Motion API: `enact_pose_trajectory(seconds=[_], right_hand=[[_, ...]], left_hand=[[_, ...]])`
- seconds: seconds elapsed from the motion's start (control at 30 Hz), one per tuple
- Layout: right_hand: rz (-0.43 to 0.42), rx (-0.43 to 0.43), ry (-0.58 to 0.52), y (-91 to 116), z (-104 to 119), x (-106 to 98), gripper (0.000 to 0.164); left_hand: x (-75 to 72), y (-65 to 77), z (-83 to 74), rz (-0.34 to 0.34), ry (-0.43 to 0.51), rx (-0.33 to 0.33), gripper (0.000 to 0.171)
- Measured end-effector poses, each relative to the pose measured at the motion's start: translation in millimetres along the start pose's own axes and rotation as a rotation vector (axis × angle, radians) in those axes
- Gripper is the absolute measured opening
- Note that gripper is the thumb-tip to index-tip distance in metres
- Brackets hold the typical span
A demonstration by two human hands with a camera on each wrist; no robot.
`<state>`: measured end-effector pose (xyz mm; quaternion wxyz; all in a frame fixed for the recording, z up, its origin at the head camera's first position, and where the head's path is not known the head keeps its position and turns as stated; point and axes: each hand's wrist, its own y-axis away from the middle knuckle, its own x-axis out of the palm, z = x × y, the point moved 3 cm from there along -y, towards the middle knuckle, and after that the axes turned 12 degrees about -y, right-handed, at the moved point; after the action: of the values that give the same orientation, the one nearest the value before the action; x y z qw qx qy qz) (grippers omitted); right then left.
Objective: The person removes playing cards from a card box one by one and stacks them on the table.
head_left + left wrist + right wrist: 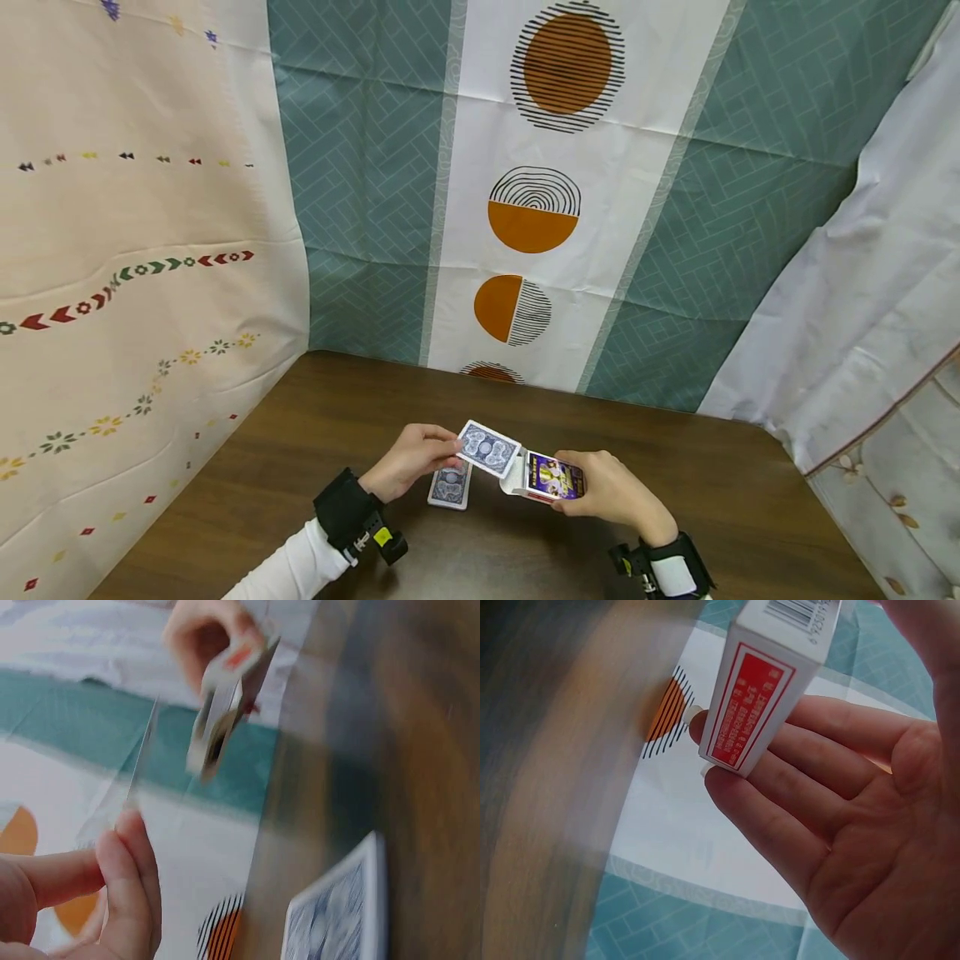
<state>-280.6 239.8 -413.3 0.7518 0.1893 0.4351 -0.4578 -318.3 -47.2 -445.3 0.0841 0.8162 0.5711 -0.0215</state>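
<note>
My left hand (pixel 414 460) pinches a blue-backed playing card (pixel 489 448) between thumb and fingers, its patterned back facing up. Seen edge-on in the left wrist view, the card (pixel 142 754) looks thin; whether it is a single card cannot be told. With my right hand (pixel 611 492) I grip a card box (pixel 553 477), purple and yellow on its face, its white flap open towards the left. The far end of the card overlaps or lies close to that flap. The box's white side with a red panel (pixel 751 705) shows in the right wrist view. Below the left fingers lies a stack of cards (pixel 449 490).
Everything is above a dark brown wooden table (pixel 360 392). A teal and white cloth (pixel 375 208) with orange circles hangs at the back. Patterned cream fabric (pixel 135 250) stands along the left, white fabric (pixel 847 317) along the right.
</note>
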Motion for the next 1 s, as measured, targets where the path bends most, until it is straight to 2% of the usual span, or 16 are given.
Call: enact_pose_trajectory(seconds=[0.1,0.17,0.27,0.4,0.5,0.6,0.77,1.0], right_hand=[[0.004,0.005,-0.008,0.0,-1.1,1.2,0.057],[0.008,0.007,-0.015,0.0,-1.9,2.3,0.057],[0.01,0.011,-0.026,0.1,-3.4,3.5,0.057],[0.009,0.015,-0.027,-0.4,-5.7,3.7,0.055],[0.014,0.006,-0.025,-1.3,-6.0,3.9,0.055],[0.021,0.009,-0.031,-1.9,-7.4,4.9,0.056],[0.029,0.023,-0.032,-3.0,-10.1,8.0,0.057],[0.034,0.021,-0.024,-5.1,-12.8,10.5,0.057]], left_hand=[[-18.9,-8.7,2.0,-0.073,-0.048,-0.016,0.029],[-29.8,-15.3,4.8,-0.087,-0.071,-0.041,0.028],[-41.7,-25.3,9.7,-0.062,-0.128,-0.096,0.026],[-53.0,-40.4,13.9,-0.007,-0.289,-0.156,0.022],[-60.1,-52.0,15.6,0.036,-0.421,-0.165,0.021],[-61.6,-62.8,19.1,0.059,-0.487,-0.162,0.022],[-53.6,-68.2,26.6,0.036,-0.55,-0.151,0.019],[-44.7,-67.5,29.5,-0.042,-0.664,-0.052,0.013]])
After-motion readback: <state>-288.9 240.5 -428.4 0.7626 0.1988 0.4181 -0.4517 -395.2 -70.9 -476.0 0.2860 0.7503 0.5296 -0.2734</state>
